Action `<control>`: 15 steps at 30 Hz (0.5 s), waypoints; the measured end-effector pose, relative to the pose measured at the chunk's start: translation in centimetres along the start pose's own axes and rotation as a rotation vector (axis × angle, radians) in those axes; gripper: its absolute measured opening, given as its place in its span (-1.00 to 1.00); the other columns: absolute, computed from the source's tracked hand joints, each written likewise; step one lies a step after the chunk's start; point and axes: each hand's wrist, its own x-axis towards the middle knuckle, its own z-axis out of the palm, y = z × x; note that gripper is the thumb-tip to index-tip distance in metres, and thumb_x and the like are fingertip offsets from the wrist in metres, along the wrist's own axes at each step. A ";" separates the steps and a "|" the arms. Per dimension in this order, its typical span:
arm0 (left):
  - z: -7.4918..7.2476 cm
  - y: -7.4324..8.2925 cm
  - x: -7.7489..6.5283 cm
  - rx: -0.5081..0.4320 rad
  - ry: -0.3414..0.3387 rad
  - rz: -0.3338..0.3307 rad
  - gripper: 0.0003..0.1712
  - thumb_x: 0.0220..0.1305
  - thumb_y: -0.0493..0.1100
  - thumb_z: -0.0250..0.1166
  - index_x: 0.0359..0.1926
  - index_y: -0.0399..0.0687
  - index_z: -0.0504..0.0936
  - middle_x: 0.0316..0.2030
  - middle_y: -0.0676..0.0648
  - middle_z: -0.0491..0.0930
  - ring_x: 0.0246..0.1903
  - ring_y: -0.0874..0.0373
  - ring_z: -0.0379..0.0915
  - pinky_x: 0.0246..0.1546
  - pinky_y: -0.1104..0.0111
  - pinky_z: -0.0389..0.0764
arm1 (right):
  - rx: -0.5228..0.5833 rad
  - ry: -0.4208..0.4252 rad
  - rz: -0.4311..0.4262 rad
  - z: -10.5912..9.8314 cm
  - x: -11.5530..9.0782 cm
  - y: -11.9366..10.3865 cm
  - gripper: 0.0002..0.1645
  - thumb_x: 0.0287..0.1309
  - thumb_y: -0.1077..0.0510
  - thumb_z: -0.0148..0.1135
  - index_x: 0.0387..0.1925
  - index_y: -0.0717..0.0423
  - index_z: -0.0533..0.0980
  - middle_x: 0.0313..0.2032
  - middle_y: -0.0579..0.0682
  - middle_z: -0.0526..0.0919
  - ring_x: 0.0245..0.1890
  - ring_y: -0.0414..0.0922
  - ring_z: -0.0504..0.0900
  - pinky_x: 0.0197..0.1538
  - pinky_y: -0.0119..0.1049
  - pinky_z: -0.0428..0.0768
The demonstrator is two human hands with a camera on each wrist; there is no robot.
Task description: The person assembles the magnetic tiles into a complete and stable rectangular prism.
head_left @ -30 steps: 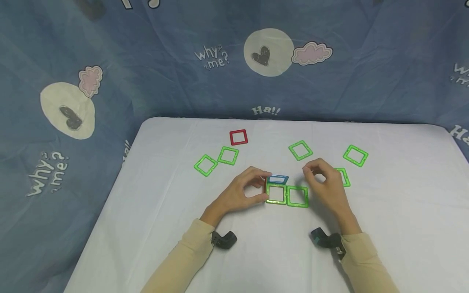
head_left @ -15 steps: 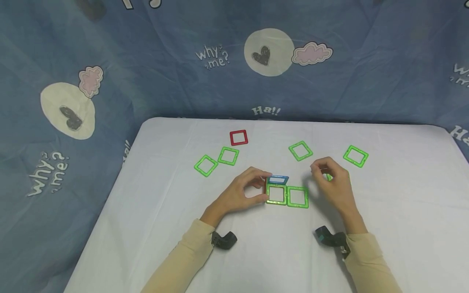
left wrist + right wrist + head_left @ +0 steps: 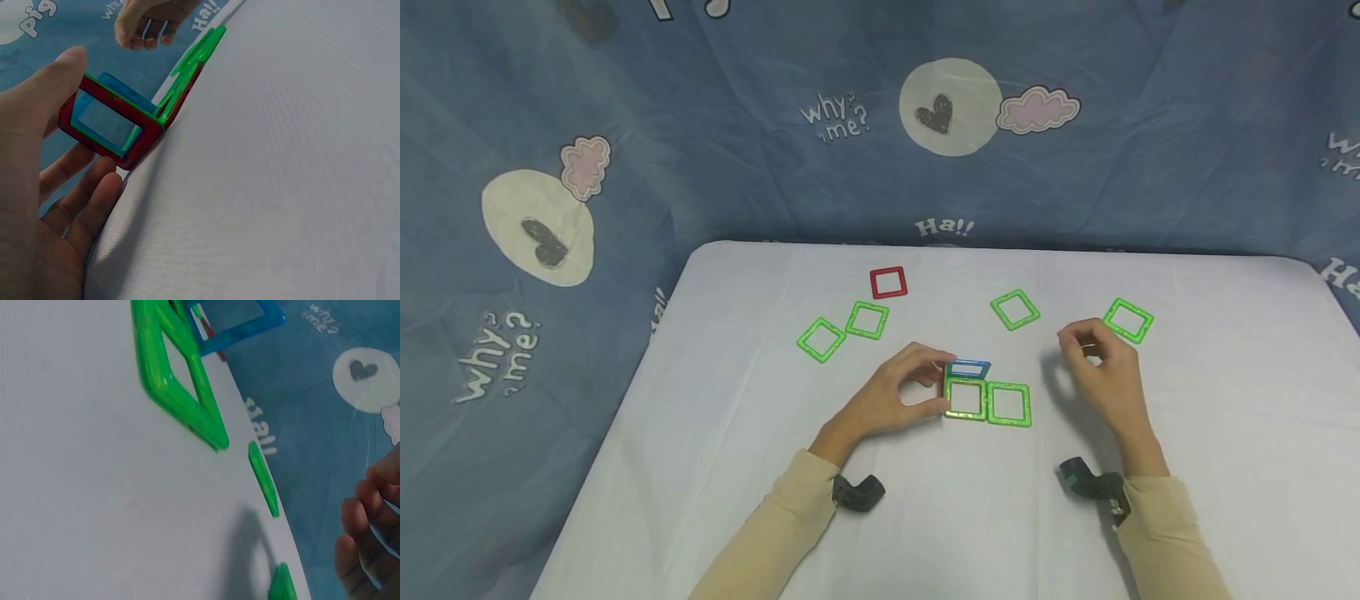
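My left hand (image 3: pixel 891 396) holds an upright red magnetic tile (image 3: pixel 149 136) by its edges, between the thumb and fingers. That tile stands at the left side of a flat green tile (image 3: pixel 966 416); a red edge shows beneath the green in the left wrist view. A blue tile (image 3: pixel 244 332) stands along the far side of this green tile. A second green tile (image 3: pixel 1009 422) lies against its right side. Off to the right, my right hand (image 3: pixel 1108 375) hovers above the table with fingers loosely bent and nothing in them.
Loose green tiles (image 3: pixel 822 357) (image 3: pixel 867 335) and a red tile (image 3: pixel 889 294) lie at the back left. Green tiles (image 3: pixel 1015 325) (image 3: pixel 1138 337) lie at the back right. A blue printed cloth (image 3: pixel 737 150) hangs behind the white table (image 3: pixel 700 417).
My right hand has drawn away rightward from the joined tiles. A green tile visible behind it earlier is hidden from the head view. The left hand and its tile have stayed in place.
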 end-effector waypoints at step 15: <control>-0.7 2.6 0.1 -0.007 -0.008 -0.002 -0.38 0.07 -0.28 0.39 0.18 -0.18 0.42 -0.03 -0.15 0.48 -0.10 0.00 0.52 0.05 0.19 0.56 | -0.055 0.016 0.102 -1.6 0.2 0.9 -0.75 0.29 0.09 0.08 -0.22 0.20 0.54 -0.34 -0.38 0.53 -0.30 -0.52 0.47 -0.14 -0.65 0.40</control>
